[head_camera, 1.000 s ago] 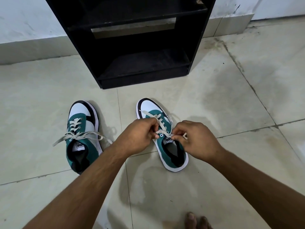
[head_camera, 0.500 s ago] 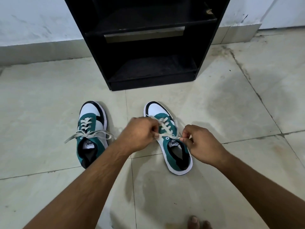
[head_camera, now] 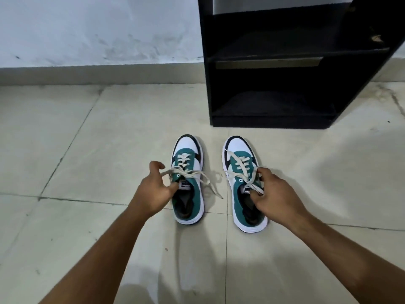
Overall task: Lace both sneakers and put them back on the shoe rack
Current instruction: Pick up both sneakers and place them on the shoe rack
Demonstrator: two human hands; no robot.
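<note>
Two sneakers stand side by side on the tiled floor [head_camera: 92, 227], toes pointing at the shoe rack [head_camera: 282, 69], just short of its base. Both are teal, white and black with off-white laces.

Left sneaker [head_camera: 189, 183]: laced up through the eyelets, lace ends [head_camera: 206, 181] loose and trailing off to both sides, one end lying on the floor between the shoes. White tongue label [head_camera: 185, 183] carries dark print; looks like a short brand word, too small and blurred to read for certain.

Right sneaker [head_camera: 244, 185]: laces [head_camera: 243, 163] crossed over the upper eyelets. Similar white tongue tag [head_camera: 247, 189] with dark lettering, partly covered by fingers, not legible.

Left hand [head_camera: 153, 191] at the outer side of the left sneaker's collar. Grip half open, fingers curled, thumb tip against the collar edge; one lace strand runs across the index finger. Cannot tell whether it is actually pinched.

Right hand [head_camera: 278, 194] sits over the right sneaker's opening, grip narrow, fingertips closed on lace strands near the tongue.

Shoe rack is black, open-fronted, two shelves visible. It stands against a scuffed pale wall [head_camera: 98, 29] with a tiled skirting. No writing seen on rack, wall or floor.
</note>
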